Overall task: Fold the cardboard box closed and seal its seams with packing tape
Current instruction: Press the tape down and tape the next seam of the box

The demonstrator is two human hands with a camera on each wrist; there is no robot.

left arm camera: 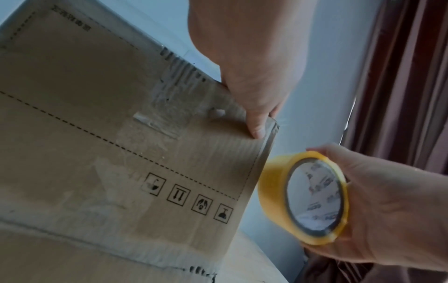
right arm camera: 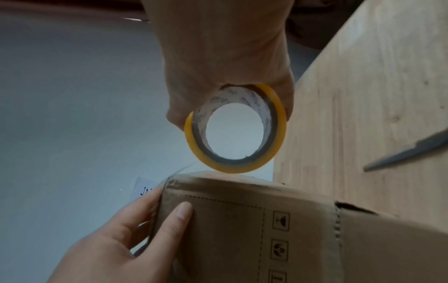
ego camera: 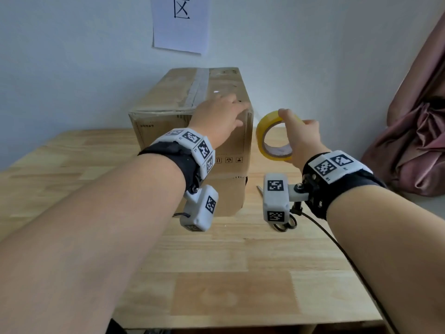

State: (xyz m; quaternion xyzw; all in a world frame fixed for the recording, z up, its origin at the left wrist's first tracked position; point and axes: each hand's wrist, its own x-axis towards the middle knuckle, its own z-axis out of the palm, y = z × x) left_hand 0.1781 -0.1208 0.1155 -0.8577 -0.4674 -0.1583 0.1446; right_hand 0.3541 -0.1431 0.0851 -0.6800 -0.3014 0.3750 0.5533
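Cardboard box: centre of the head view, standing on the wooden table with its far end near the wall. Top flaps lie closed; a strip of clear tape runs along the top seam and down onto the near face. A lower flap at the near bottom edge sticks out toward the camera.

Left hand: grasps the box's upper right corner, thumb pressed on the near face, fingers over the top edge.

Right hand: grips a roll of yellow packing tape, held upright in the air just right of the box's right edge; in the right wrist view the roll's rim sits close to the box corner, though contact cannot be told.

Scissors: lying on the table at centre right, under the right wrist, mostly hidden by the wrist camera.

Open room: a broad stretch of bare tabletop fills the lower half of the head view, with more to the left of the box. The table's near edge runs along the bottom of the frame.

Room: pale wall behind; a sheet of paper with a black mark at upper centre; a pink curtain bunched at the right edge, near the table's right side.
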